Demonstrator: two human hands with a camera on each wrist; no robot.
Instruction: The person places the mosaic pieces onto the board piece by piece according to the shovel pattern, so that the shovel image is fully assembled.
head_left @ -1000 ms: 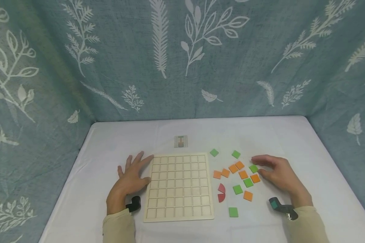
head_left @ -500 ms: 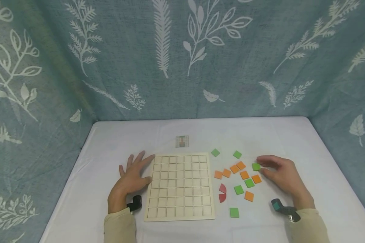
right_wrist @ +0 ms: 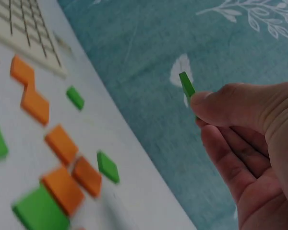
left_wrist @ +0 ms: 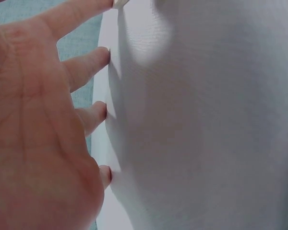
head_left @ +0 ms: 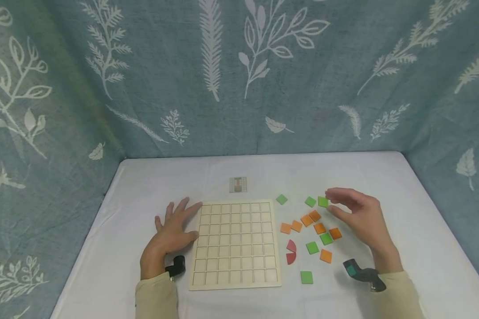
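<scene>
My right hand (head_left: 361, 217) pinches a small green square tile (right_wrist: 186, 84) between thumb and fingers, and in the right wrist view the tile is lifted above the table. Below and to the left of that hand lie loose orange tiles (head_left: 319, 228) and green tiles (head_left: 312, 247). My left hand (head_left: 169, 232) has its fingers spread, with forefinger and thumb touching the left edge of a pale grid board (head_left: 235, 241). In the left wrist view the palm of the left hand (left_wrist: 43, 129) shows, and its other fingertips touch the white cloth.
Two red quarter-round pieces (head_left: 291, 258) lie beside the board's right edge. A small card (head_left: 237, 184) with a gridded picture lies behind the board. White cloth (head_left: 151, 177) covers the table, and a blue-green leaf-patterned curtain (head_left: 231, 124) hangs around it.
My right hand has picked up the green tile from beside an orange one and carried it away from me and slightly left. The left hand stays at the board's edge.
</scene>
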